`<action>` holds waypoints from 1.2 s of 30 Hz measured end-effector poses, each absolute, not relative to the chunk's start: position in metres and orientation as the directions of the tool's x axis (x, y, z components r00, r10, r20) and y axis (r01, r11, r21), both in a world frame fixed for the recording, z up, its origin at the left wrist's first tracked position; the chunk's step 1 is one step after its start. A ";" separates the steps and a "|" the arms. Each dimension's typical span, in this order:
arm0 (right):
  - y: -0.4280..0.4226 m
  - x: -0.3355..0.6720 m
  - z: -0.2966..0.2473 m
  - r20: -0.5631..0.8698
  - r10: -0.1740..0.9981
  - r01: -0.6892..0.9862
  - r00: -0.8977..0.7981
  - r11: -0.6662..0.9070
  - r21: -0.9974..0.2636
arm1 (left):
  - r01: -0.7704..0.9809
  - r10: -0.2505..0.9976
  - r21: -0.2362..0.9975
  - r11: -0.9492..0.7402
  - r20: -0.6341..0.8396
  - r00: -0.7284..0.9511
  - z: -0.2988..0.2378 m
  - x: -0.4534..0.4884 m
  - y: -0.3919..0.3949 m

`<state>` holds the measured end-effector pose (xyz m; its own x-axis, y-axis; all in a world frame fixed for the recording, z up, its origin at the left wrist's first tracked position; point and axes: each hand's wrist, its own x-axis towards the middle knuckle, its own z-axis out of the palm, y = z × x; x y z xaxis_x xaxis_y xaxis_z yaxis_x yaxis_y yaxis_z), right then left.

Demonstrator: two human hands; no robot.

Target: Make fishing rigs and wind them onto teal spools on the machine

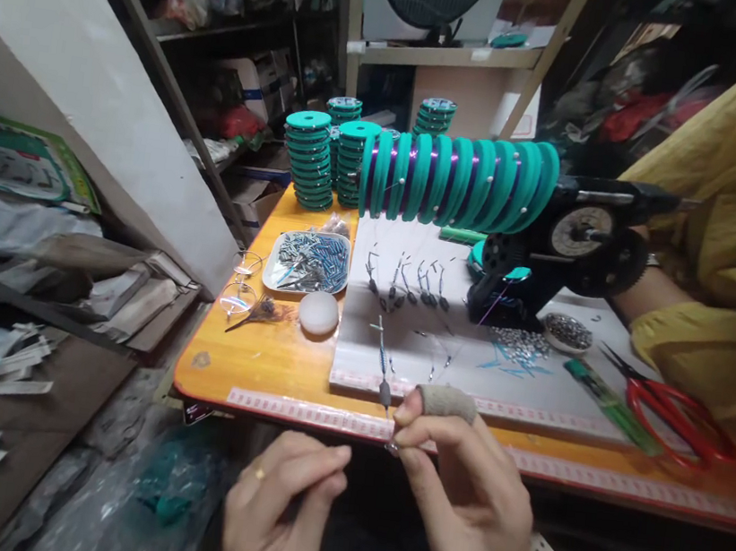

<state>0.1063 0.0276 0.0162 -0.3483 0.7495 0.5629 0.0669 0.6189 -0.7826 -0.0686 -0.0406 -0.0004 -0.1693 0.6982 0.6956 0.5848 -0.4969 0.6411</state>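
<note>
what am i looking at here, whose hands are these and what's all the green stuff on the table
This is one picture from a camera worn on a person's head, looking down at their own two bare hands; there is no robot. The left hand is curled shut, thumb against fingers; whether it holds anything is too fine to tell. The right hand, with a cloth sleeve on one finger, pinches a small piece at the edge of the table. On the table lie a white mat, a row of green spools on a black winder, spool stacks, a tray of small parts, glasses and red scissors. The yellow sleeve at the right is another person's.
</note>
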 end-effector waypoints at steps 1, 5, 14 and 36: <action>0.027 0.106 0.016 0.556 0.766 0.065 -0.323 0.604 -0.794 | 0.495 0.763 0.740 -0.456 0.611 -0.210 0.002 -0.056 -0.038; 0.024 0.104 0.016 0.543 0.807 0.064 -0.232 0.570 -0.819 | 0.137 0.879 0.940 -0.312 0.341 -0.334 0.005 -0.020 -0.027; 0.025 0.102 0.015 0.540 0.803 0.029 -0.253 0.564 -0.825 | 0.038 0.897 0.954 -0.298 0.293 -0.330 0.005 -0.019 -0.024; 0.066 0.108 0.054 0.744 0.353 0.024 -0.567 0.910 -0.413 | -0.104 0.878 0.876 -0.471 0.454 -0.154 -0.012 -0.032 -0.040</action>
<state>0.1083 0.0659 0.0540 -0.5673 0.3529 0.7441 0.0244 0.9103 -0.4131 -0.0320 -0.0403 -0.0118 -0.1542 0.8777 0.4537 -0.1043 -0.4711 0.8759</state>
